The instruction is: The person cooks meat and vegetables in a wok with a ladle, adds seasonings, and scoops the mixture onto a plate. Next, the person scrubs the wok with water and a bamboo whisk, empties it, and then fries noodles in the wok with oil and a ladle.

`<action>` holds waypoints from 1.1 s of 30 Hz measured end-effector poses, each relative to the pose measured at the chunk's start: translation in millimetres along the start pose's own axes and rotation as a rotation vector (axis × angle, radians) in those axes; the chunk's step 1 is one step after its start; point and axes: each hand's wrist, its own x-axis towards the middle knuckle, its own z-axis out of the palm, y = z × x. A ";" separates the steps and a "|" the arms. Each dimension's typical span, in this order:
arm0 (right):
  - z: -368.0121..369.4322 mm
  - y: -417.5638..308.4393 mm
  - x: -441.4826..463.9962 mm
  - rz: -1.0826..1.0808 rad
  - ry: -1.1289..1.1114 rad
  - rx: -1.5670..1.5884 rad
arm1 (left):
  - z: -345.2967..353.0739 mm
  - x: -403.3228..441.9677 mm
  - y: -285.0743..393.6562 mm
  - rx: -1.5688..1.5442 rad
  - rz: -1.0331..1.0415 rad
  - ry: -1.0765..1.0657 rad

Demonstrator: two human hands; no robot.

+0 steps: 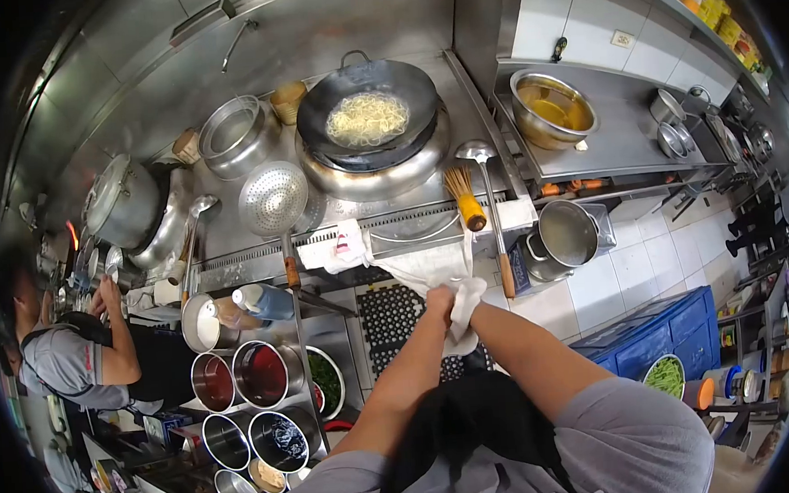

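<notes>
A white cloth [427,265] hangs at the front edge of the stove, below the wok. My left hand [440,303] is closed on it. Beside it, my right hand [467,302] is wrapped in the same cloth, its fingers mostly covered. Noodles [368,119] lie in the black wok [314,116] on the burner beyond my hands. A bamboo brush with a yellow handle [469,210] and a long-handled ladle [491,195] rest to the right of the cloth. The perforated skimmer [273,200] lies to the left.
Steel pots with sauces [262,374] and squeeze bottles [270,301] stand at lower left. A co-worker [76,356] is at far left. A pot of liquid [567,234] is on the right, near a blue cabinet [662,334]. A bowl [553,108] sits on the right counter.
</notes>
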 end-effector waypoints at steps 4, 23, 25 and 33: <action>-10.9 10.8 -24.6 -0.408 0.150 0.176 | -81.6 58.3 -24.0 1.976 0.879 0.187; 313.7 247.2 -140.8 0.299 -0.053 1.028 | -314.5 -109.7 -274.8 1.398 0.032 0.387; 287.6 246.8 -118.8 0.298 -0.002 0.989 | -294.4 -100.8 -249.7 1.226 0.024 0.349; 69.7 175.7 -80.2 0.435 0.097 2.161 | -276.5 -20.5 -105.6 0.887 0.564 0.438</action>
